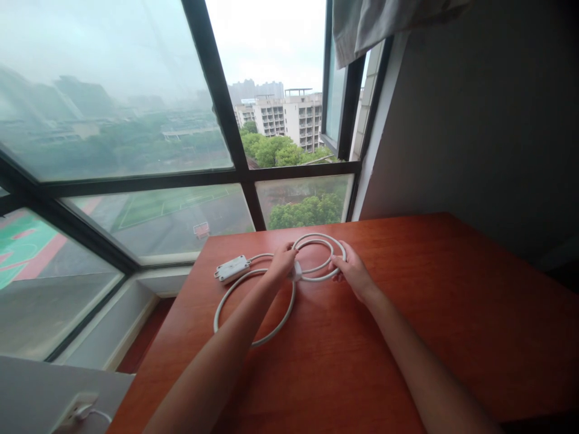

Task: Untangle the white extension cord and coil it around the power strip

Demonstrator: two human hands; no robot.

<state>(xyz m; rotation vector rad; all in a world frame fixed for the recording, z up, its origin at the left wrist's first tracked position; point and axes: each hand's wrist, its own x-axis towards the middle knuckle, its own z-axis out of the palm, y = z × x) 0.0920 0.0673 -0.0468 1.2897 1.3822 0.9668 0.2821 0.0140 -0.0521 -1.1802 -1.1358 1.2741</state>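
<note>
A white power strip (231,267) lies on the reddish wooden table (452,313), and its white cable (235,289) curls in loops across the top. My left hand (281,261) is closed on the cable where two loops cross. My right hand (350,269) grips the right side of the smaller far loop (316,239). A larger loop sweeps toward me on the left.
A large dark-framed window (235,175) rises behind the table, with one pane open at the right. A grey wall (474,120) stands on the right. A wall socket with a white plug (76,411) sits at bottom left, beside the table's left edge.
</note>
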